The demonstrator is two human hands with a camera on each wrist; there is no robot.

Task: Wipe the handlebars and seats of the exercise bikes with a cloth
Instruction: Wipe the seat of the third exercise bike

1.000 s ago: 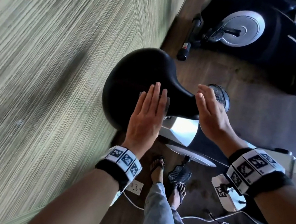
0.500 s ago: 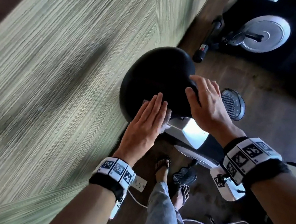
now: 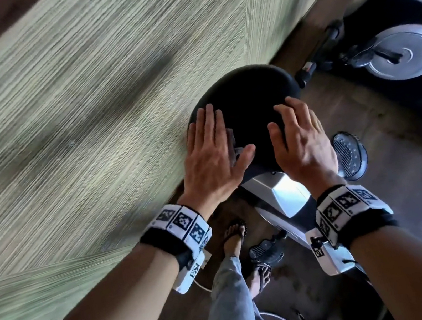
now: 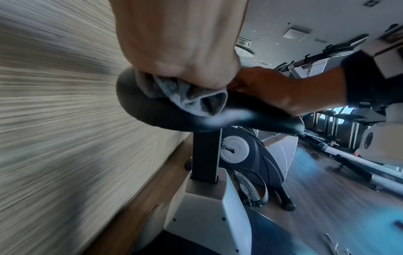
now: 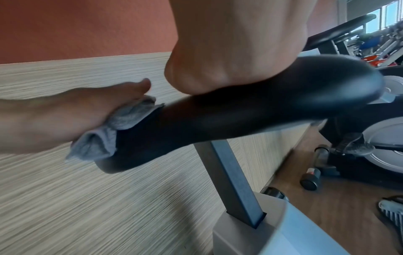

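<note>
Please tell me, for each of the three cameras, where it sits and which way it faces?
Head: looks steeply down; both forearms, left hand and right hand flat on the black seat.
Left wrist: below the left hand, along the seat toward the gym; cloth under the palm.
Right wrist: beside the seat, facing the wall; the left hand presses the cloth.
Both wrist views share the seat post.

Daylit, motion-blurred frames (edges warped)
</note>
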